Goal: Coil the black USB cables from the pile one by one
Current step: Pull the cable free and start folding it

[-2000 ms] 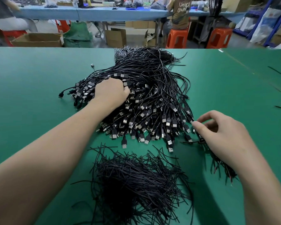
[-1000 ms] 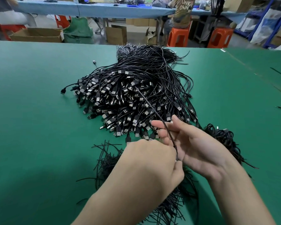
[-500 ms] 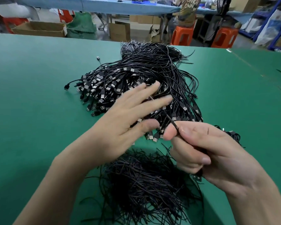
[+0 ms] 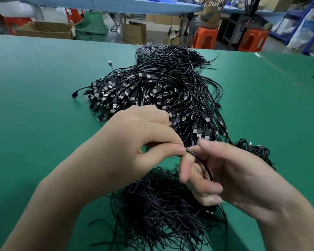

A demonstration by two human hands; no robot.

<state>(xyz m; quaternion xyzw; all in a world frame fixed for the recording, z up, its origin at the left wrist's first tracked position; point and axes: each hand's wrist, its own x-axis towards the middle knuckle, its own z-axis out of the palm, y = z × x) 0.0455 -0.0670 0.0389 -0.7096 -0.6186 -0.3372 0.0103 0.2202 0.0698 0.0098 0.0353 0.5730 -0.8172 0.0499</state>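
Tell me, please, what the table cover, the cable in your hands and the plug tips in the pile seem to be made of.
Table cover: probably felt or a matte mat; flat green, no glare, weave not visible.
Cable: likely plastic or rubber sheath; thin, black, faint sheen, bends in a tight loop.
Plug tips: metal, silvery and bright, in black housings, probably moulded plastic.
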